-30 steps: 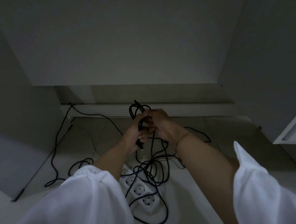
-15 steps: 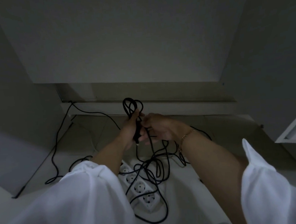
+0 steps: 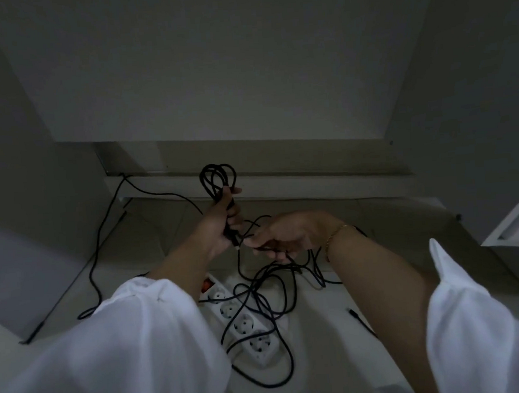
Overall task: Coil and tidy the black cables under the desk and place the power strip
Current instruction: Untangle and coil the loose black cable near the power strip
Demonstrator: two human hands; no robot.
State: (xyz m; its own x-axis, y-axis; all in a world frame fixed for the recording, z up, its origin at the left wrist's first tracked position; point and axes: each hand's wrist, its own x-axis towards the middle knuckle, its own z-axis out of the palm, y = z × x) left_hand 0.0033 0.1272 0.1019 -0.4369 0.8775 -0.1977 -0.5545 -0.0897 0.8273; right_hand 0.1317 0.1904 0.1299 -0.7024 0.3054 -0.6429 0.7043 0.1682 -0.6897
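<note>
My left hand [image 3: 220,220] grips a small coil of black cable [image 3: 217,177] whose loops stick up above the fist. My right hand [image 3: 288,234], a little lower and to the right, pinches a strand of the same cable near its fingertips. From both hands the cable drops into a loose tangle of black cable [image 3: 267,287] on the floor. Under that tangle lies a white power strip [image 3: 246,326] with several sockets and a red switch, partly hidden by my left sleeve.
Another black cable [image 3: 101,238] runs from the back wall down the left side to the floor. A loose cable end [image 3: 357,317] lies right of the strip. A white baseboard [image 3: 313,189] crosses the back, desk panels stand on both sides, and a white drawer corner [image 3: 518,224] juts in at right.
My hands have separated: the left rose with the coil, the right slid down and right along the cable. The camera tilted so the power strip shows more.
</note>
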